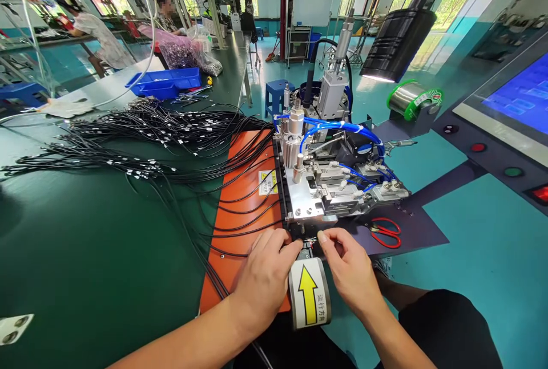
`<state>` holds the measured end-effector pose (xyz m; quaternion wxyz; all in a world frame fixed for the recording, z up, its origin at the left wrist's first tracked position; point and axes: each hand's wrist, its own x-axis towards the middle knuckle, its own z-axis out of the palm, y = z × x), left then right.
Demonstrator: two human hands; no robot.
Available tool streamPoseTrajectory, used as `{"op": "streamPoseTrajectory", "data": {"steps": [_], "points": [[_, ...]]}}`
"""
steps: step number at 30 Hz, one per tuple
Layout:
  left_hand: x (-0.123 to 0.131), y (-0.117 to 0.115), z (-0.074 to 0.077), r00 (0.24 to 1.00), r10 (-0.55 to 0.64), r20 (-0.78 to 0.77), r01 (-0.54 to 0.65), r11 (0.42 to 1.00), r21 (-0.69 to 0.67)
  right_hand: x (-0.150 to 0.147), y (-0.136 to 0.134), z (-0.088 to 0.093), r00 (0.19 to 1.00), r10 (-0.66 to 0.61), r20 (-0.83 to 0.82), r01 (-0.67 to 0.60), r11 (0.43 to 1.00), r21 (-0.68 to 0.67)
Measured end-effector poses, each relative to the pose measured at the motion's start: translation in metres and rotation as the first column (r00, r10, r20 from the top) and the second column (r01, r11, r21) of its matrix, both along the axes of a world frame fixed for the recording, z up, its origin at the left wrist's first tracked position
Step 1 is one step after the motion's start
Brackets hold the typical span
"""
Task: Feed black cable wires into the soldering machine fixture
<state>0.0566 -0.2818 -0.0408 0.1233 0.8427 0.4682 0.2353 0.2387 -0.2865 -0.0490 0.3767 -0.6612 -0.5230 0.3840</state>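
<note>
At the front end of the machine, both hands meet over a narrow metal track. My left hand is closed, its thumb and fingertips pressed down at the track, with a black cable running in beneath its fingers. Opposite it, my right hand pinches something tiny at the small cable end, which shows white and red bits; the fingertips mostly hide it. Just below sits a rounded guide bearing a yellow arrow. More black cables cross the orange plate and enter the machine's left side.
Bundled black cables cover part of the green table. Behind them is a blue tray. Red-handled scissors lie right of the machine, below a solder wire spool. A lamp and control panel overhang the right side.
</note>
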Motion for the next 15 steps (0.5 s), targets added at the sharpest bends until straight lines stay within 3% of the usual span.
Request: {"op": "streamPoseTrajectory", "data": {"steps": [7,15], "points": [[0.000,-0.001,0.001,1.000,-0.011,0.007,0.011,1.000,-0.004,-0.007,-0.005,0.014,0.998,0.049,-0.044,-0.055,0.989,-0.141],[-0.001,-0.001,0.000,1.000,-0.006,-0.003,0.006,1.000,-0.018,-0.006,-0.003,0.011,1.000,0.021,0.012,-0.019,0.994,-0.108]]}}
